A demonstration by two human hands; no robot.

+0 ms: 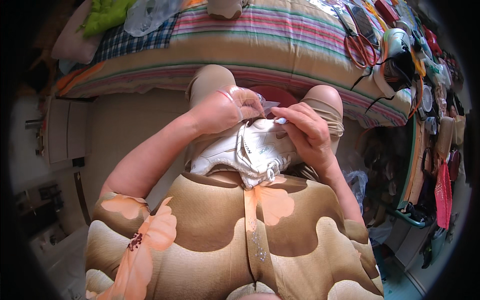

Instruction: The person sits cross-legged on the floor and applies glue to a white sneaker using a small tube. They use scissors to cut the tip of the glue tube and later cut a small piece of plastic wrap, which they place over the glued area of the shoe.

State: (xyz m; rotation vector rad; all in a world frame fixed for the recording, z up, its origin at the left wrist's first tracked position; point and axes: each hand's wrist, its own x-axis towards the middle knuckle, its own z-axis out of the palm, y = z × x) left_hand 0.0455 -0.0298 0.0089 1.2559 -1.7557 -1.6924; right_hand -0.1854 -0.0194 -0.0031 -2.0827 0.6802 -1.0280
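Note:
A white lace-up sneaker lies on its side across my lap, its laces towards my body. My left hand, wrapped in thin clear plastic like a disposable glove, has curled fingers against the sneaker's far edge. Their tips are partly hidden. Bare and close beside it, my right hand pinches a small white-and-blue, tube-like piece at the same edge of the shoe. Most of that piece is covered by the fingers.
A striped bed cover spreads ahead of my knees. Another light shoe stands on it. To the right lie red-handled scissors, a dark phone and a white-and-black sneaker. A cluttered rack stands at far right.

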